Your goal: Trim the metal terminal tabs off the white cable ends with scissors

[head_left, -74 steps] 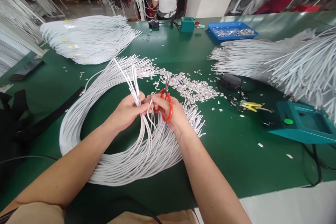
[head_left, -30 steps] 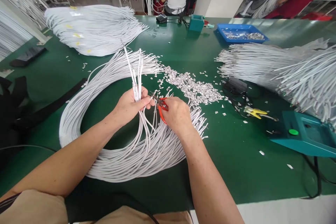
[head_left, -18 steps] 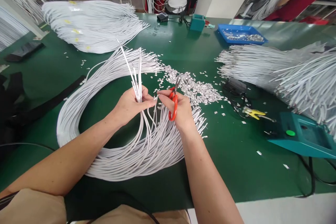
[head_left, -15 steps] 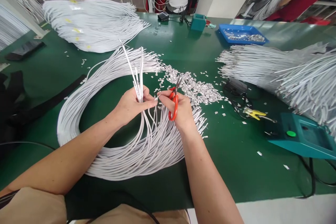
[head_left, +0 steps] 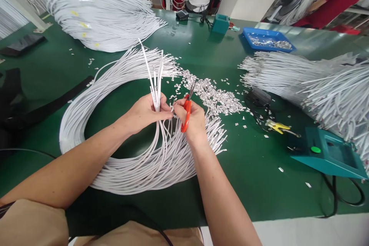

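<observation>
Several white cables (head_left: 156, 88) stand upright in the grip of my left hand (head_left: 144, 111), their ends fanning out above the fingers. My right hand (head_left: 194, 119) is closed on orange-handled scissors (head_left: 187, 113), whose blades point up and away. Both hands' thumbs and fingertips nearly meet at a small cable end; its detail is too small to make out. Beneath and around them lies a large curved bundle of white cables (head_left: 138, 177). Small silvery-white scraps (head_left: 213, 94) are heaped just beyond my right hand.
Another white cable bundle (head_left: 95, 19) lies at the back left. To the right are more cables (head_left: 276, 67), yellow-handled pliers (head_left: 278, 126) and a teal device (head_left: 325, 153). A blue tray (head_left: 268, 40) holds small pieces. Two people are beyond the green table (head_left: 245, 192).
The scissors have turned slightly and moved a little left with my right hand. My left hand keeps its hold on the cables, and the camera view has shifted slightly.
</observation>
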`<state>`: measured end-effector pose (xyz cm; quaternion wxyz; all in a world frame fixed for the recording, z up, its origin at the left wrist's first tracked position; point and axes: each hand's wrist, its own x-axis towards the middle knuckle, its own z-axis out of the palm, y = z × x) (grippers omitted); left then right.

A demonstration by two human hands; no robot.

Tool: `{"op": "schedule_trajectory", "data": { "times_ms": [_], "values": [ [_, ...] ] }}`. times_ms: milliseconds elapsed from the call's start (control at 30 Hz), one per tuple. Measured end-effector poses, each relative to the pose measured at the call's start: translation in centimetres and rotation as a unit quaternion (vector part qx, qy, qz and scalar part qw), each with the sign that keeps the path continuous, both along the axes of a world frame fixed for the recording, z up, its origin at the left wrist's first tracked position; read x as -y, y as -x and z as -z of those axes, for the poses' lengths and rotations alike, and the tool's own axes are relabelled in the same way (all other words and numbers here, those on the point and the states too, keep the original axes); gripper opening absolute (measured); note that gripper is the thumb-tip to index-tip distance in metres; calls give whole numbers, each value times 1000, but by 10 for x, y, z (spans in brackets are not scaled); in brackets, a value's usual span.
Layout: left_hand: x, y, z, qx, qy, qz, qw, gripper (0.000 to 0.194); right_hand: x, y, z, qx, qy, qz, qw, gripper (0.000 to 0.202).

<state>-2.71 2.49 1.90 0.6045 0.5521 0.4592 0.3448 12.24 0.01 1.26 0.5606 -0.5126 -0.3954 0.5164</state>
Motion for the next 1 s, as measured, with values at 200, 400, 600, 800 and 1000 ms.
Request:
{"op": "schedule_trajectory", "data": {
  "times_ms": [200,400,600,800,1000],
  "values": [
    [0,0,3,-17,-16,-1,1000,30,-3,-7,1,-111,19,-82,990,20],
    [-1,1,1,-4,-13,22,1000,27,-8,-17,5,-96,36,-97,990,10],
    [4,-2,-1,-39,-45,-13,998,29,-5,-5,8,-53,20,-36,998,8],
    [-2,-1,1,16,-61,-100,993,26,6,9,-2,28,-64,20,997,6],
    [-4,0,3,34,-53,-74,995,42,-1,0,1,77,-19,81,994,21]
  ]
}}
